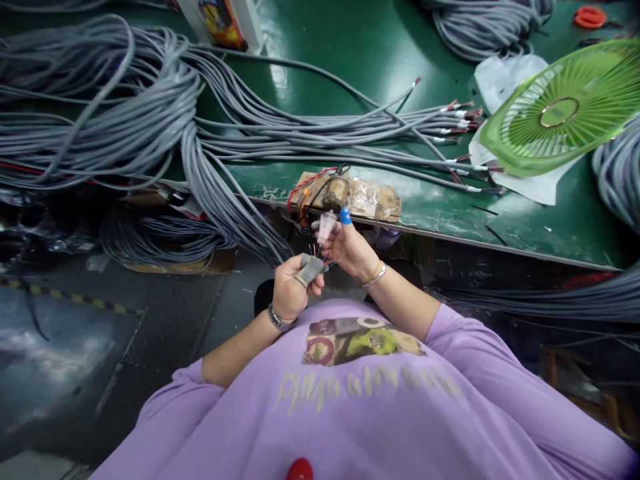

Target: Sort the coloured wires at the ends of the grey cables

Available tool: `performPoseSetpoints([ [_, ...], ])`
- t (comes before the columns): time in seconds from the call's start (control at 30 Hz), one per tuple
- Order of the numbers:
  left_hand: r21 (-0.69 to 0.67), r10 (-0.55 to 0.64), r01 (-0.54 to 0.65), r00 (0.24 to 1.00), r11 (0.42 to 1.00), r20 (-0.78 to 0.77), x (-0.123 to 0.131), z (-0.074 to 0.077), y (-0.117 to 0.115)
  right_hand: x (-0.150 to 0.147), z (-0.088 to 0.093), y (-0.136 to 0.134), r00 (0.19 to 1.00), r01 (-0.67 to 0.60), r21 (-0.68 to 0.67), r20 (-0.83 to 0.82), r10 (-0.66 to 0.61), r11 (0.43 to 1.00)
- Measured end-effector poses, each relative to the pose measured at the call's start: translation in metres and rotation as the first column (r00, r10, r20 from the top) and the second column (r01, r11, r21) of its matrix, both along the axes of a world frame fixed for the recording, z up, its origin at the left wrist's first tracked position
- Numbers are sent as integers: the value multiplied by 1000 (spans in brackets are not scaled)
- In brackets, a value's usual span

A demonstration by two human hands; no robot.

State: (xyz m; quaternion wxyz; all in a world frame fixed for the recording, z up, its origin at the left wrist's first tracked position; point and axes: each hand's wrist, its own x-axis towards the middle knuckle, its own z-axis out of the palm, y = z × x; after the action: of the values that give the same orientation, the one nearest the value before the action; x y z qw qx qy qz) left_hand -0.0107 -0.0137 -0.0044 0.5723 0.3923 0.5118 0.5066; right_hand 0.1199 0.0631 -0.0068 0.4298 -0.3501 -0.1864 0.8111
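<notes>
Two-hand grip: left hand (294, 288) is clenched round the grey cable end (311, 269); right hand (353, 251) pinches the coloured wires (320, 254) fanning out just above it. Both are held before the chest, below the table edge.
Finger covers: blue cot (345, 215) on one raised right finger, with a pale wrap (326, 227) beside it (blurred, material unclear).
Risk, wires: the thin conductors would probably kink or snap if the right hand pulled sideways against a locked left fist.
Risk, slip: covered fingertips likely dull the sense of touch, so a wire could slide out of the pinch unnoticed.
Wooden jig (367, 199): sits at the edge of the green table (525, 220), just beyond the hands. Its red leads (305, 187) could snag a raised finger.
Cable bundle (225, 200): drapes off the table at the left. Its weight may drag the held end from the fist, if the two are joined (link not visible).
Fan guard (565, 110): well apart at the right; interference unlikely.
</notes>
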Motion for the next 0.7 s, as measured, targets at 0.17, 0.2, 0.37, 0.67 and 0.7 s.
performPoseSetpoints([
  [0.17,63,46,-42,997,997,-63,-4,1,-6,8,4,-2,995,-103,21,-9,103,994],
  [0.2,89,53,-46,995,995,-85,-4,1,-6,8,5,-2,995,-102,32,-5,102,994],
  [0.37,179,100,-75,986,981,-134,-2,3,-1,8,4,-5,999,-32,118,26,29,993],
  [0.67,164,174,-163,983,973,-56,8,-1,10,1,-16,-2,992,34,220,111,-60,975],
  [0.7,157,172,-162,984,974,-55,8,-1,11,0,-18,0,993,33,222,102,-56,975],
])
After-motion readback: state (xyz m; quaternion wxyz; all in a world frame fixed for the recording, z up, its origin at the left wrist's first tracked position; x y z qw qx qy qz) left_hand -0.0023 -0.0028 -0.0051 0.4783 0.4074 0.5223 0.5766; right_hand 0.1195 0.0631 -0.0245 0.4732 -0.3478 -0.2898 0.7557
